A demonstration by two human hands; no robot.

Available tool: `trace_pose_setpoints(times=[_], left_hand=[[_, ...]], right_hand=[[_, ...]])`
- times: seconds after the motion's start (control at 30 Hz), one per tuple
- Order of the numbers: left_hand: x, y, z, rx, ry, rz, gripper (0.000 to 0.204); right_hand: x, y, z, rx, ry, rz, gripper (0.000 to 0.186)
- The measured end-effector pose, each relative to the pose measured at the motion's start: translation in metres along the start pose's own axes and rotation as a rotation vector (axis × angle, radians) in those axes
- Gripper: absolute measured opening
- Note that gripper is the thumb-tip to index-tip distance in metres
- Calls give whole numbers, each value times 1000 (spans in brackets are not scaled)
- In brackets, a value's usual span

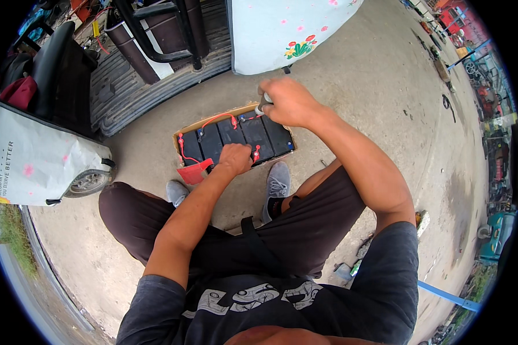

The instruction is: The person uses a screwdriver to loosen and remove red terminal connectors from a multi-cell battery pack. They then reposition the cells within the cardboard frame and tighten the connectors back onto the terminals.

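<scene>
Several black batteries (pixel 231 134) stand side by side in an open cardboard box (pixel 176 143) on the ground between my feet. Red wires (pixel 216 117) run between some of the terminals, and red covers sit on several of them. My right hand (pixel 292 101) is closed around a short, greyish hand tool (pixel 264 103) at the box's far side; its tip is close to a terminal. Curled low over the near side of the batteries is my left hand (pixel 235 158), beside a red terminal cover (pixel 256 153). What its fingers hold is hidden. A flat red piece (pixel 194 172) hangs over the near left corner.
A white vehicle panel with printed flowers (pixel 293 34) rises just beyond the box. To its left are a ribbed footboard (pixel 155 92), a black metal frame (pixel 155 34) and a wheel (pixel 90 182). Scattered items lie along the concrete at right; a blue bar (pixel 449 296) lies lower right.
</scene>
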State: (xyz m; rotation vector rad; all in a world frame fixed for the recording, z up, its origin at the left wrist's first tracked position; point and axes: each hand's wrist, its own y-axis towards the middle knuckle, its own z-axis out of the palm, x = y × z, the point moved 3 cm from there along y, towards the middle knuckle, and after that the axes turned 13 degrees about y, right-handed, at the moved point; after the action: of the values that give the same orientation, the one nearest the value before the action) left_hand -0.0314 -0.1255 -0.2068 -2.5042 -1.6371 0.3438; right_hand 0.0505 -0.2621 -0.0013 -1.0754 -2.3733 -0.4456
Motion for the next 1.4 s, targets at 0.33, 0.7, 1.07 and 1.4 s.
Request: trace_pose_setpoints(times=[0.33,0.7,1.07,1.4], left_hand=[[3,0,1,-1,-21,-4,22],[3,2,5,98,-16,-69,34],[3,1,-1,25,-20,-85,31],[4,3,6,79,-19,-67,30]], right_hand=[[0,20,7,-4,-23,-17,30],[-8,41,26,-3,0,-62,22],[-9,47,31,60,-34,-21,23],[-9,50,30,91,-42,15,33]])
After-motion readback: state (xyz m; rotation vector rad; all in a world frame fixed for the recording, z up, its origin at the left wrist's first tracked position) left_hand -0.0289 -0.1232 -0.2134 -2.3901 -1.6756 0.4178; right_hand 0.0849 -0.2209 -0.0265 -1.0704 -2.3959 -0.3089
